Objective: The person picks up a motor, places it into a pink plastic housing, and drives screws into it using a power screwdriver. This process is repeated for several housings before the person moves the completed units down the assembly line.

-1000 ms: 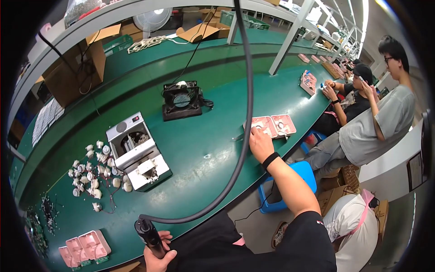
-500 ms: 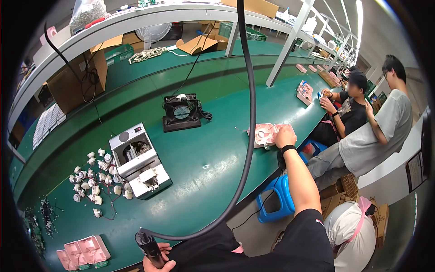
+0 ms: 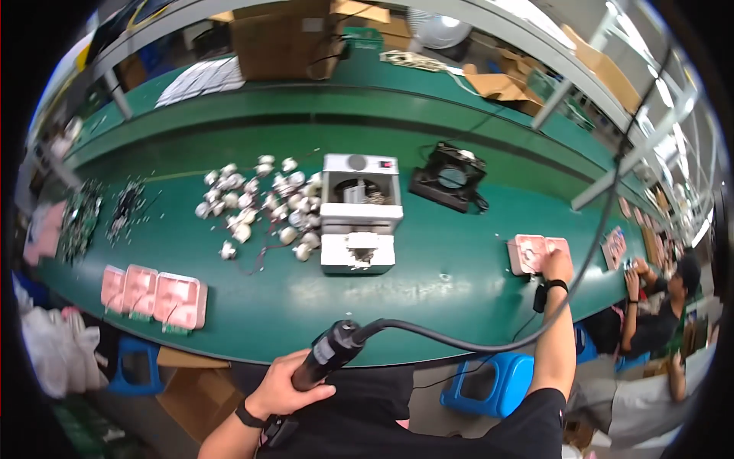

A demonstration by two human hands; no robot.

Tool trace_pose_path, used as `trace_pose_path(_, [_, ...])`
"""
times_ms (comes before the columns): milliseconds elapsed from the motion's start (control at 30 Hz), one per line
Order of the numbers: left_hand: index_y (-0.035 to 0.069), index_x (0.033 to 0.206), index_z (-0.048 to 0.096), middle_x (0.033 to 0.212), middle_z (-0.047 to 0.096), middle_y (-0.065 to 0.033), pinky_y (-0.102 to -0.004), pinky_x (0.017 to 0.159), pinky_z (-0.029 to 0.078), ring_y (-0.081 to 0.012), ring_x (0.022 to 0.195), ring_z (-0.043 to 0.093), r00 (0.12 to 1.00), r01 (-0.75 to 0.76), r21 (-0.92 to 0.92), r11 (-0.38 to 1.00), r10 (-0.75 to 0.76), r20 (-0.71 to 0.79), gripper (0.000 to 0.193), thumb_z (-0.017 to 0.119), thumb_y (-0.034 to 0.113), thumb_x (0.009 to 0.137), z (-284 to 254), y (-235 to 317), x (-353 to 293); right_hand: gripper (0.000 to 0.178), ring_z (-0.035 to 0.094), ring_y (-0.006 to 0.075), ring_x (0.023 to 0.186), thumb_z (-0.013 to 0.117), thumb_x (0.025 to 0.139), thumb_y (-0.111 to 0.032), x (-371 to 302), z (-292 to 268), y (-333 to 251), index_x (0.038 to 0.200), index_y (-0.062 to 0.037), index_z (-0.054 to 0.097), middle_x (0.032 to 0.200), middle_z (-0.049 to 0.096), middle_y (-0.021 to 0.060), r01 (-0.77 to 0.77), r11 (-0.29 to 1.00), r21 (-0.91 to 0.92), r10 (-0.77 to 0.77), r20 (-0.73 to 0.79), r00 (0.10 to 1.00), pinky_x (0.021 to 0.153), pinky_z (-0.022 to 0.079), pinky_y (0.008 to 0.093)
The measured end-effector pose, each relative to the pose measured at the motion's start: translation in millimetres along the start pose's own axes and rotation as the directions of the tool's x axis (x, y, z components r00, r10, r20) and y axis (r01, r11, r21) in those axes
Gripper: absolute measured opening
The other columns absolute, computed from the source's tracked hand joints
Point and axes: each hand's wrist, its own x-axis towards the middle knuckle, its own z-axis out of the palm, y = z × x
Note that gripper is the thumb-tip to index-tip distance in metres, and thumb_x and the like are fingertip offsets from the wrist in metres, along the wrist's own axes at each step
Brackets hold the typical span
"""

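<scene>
My left hand (image 3: 284,388) is wrapped around a black electric screwdriver (image 3: 329,356), whose thick cable loops off to the right. It is held tilted above the table's near edge. Stretched out to the right, my right hand (image 3: 559,267) has its fingers curled over the right half of a pink plastic casing (image 3: 527,253). Its fingertips are partly hidden there. At the near left lie more pink casings (image 3: 180,300) with green circuit boards at their edges. A grey-and-white screw feeder (image 3: 359,218) stands mid-table.
Several small white motor-like parts (image 3: 243,213) with wires lie left of the feeder. Behind it to the right sits a black fan (image 3: 449,177). Circuit boards (image 3: 79,222) are heaped at the far left. A blue stool (image 3: 489,385) stands under the near edge; a co-worker (image 3: 673,294) sits at right.
The view has swung left, so the table sits further right in it. My left hand has raised the screwdriver over the table edge. My right hand stays at the pink casing.
</scene>
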Motion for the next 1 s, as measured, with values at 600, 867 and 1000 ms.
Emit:
trace_pose_path(600, [0.001, 0.092, 0.064, 0.129, 0.057, -0.0153, -0.0372, 0.093, 0.048, -0.0271, 0.114, 0.056, 0.916, -0.071, 0.136, 0.988, 0.119, -0.383, 0.030, 0.082, 0.021, 0.079, -2.5, -22.7, 75.5, 0.060, 0.074, 0.0278, 0.089, 0.071, 0.094, -0.021, -260.6, -131.4, -350.8, 0.142, 0.0039, 0.044, 0.101, 0.074, 0.0196, 0.006, 0.559, 0.829, -0.646, 0.430, 0.630, 0.078, 0.058, 0.0375])
trace_pose_path(867, [0.002, 0.126, 0.066, 0.155, 0.039, -0.0264, -0.0425, 0.110, 0.041, -0.0366, 0.143, 0.043, 0.872, -0.187, 0.165, 0.968, 0.241, -0.426, 0.052, 0.081, 0.023, 0.081, 8.2, -21.1, 77.0, 0.052, 0.075, 0.0286, 0.087, 0.068, 0.096, -0.018, -285.0, -122.9, -356.5, 0.138, 0.0049, 0.047, 0.097, 0.075, 0.0182, 0.054, 0.543, 0.838, -0.588, 0.334, 0.737, 0.077, 0.058, 0.0369])
trace_pose_path(1000, [0.001, 0.129, 0.065, 0.159, 0.031, -0.0291, -0.0431, 0.112, 0.039, -0.0382, 0.144, 0.042, 0.909, -0.164, 0.147, 0.975, 0.207, -0.363, 0.056, 0.081, 0.022, 0.080, 2.0, -22.1, 81.6, 0.043, 0.075, 0.0284, 0.086, 0.068, 0.096, -0.015, -288.8, -118.9, -358.0, 0.129, 0.0070, 0.051, 0.097, 0.075, 0.0187, 0.064, 0.549, 0.833, -0.586, 0.329, 0.741, 0.077, 0.058, 0.0362])
